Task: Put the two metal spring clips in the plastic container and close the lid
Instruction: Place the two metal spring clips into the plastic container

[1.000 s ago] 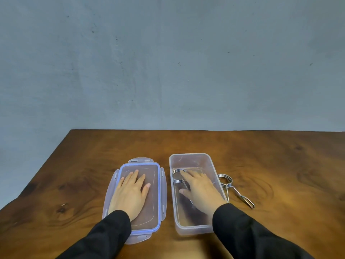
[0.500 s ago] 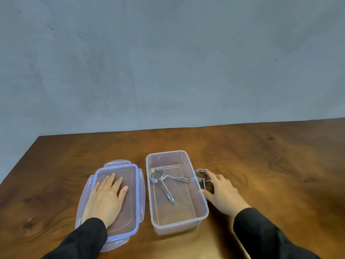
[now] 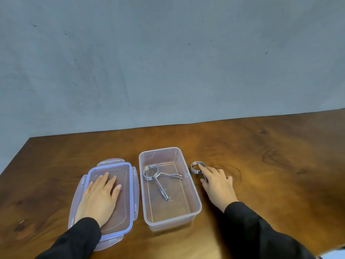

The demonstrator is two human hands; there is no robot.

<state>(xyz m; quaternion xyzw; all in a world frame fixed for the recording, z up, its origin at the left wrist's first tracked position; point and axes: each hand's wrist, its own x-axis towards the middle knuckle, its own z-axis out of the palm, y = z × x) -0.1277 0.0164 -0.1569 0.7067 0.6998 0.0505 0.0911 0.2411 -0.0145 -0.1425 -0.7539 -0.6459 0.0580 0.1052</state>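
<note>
The clear plastic container stands open on the wooden table. One metal spring clip lies inside it, coil at the far left, arms spread. The second spring clip lies on the table just right of the container. My right hand rests over its arms, the index fingertip on the coil and the thumb pressed in from the left; the arms are hidden under the hand. The blue-rimmed lid lies flat left of the container. My left hand lies palm down on the lid, fingers apart.
The brown wooden table stretches away to the right and behind the container. Its left edge runs diagonally close to the lid. A grey wall rises behind the table.
My right hand left the first clip in the container, came out to the right and settled on the second clip on the table. My left hand stayed on the lid.
</note>
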